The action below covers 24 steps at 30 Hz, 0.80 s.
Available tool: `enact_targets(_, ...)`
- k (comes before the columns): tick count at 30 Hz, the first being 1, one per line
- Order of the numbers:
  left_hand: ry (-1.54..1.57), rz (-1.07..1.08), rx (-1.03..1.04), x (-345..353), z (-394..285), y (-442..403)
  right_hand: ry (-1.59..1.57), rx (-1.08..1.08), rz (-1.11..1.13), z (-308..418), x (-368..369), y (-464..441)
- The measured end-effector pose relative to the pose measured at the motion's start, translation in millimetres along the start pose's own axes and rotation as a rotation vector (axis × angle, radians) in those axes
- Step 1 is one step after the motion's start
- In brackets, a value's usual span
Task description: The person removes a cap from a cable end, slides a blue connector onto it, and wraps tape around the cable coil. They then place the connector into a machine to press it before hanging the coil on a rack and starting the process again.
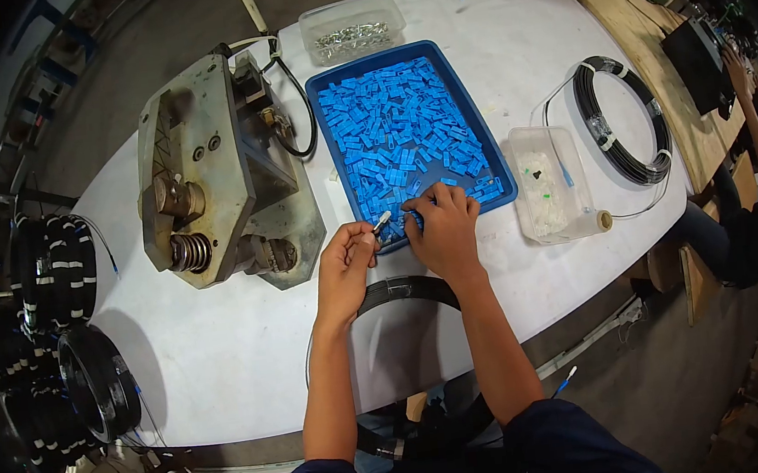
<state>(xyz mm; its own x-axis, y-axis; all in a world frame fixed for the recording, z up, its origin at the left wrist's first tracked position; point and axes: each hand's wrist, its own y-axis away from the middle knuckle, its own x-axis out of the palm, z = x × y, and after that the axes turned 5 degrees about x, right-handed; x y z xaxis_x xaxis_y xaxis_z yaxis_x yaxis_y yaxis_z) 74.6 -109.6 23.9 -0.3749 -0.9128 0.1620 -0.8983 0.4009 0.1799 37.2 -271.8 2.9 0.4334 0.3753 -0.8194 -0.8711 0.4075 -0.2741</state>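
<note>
My left hand (345,268) is closed, with thumb and fingertips pinching a small white-tipped cable connector (382,221) over the near edge of the blue tray (509,188). Many small blue plastic connector housings (399,123) lie heaped in that tray. Beside it, my right hand (446,234) has its fingers curled together at the tray's near rim. Some blue shows by those fingertips, but whether it is held or lies in the tray is unclear. Below both hands a coil of black cable (403,290) hangs over the table's front edge towards my lap.
A heavy metal press (195,154) stands left of the tray. Behind is a clear box (353,31) of small metal parts. At right are a clear box (541,192) with small pieces and a black cable coil (594,112). Another person's hand (735,70) is far right.
</note>
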Motion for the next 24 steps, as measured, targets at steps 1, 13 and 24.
enact_targets(1, -0.004, 0.002, 0.004, 0, 0, 0, -0.002, -0.010, 0.000, -1, 0, 1)
enact_targets(13, -0.003, -0.003, -0.006, 0, -1, 0, -0.029, 0.033, -0.045, 5, 2, 3)
enact_targets(24, -0.013, 0.011, -0.022, -1, -4, 1, -0.084, 0.077, -0.037, 12, 3, 0)
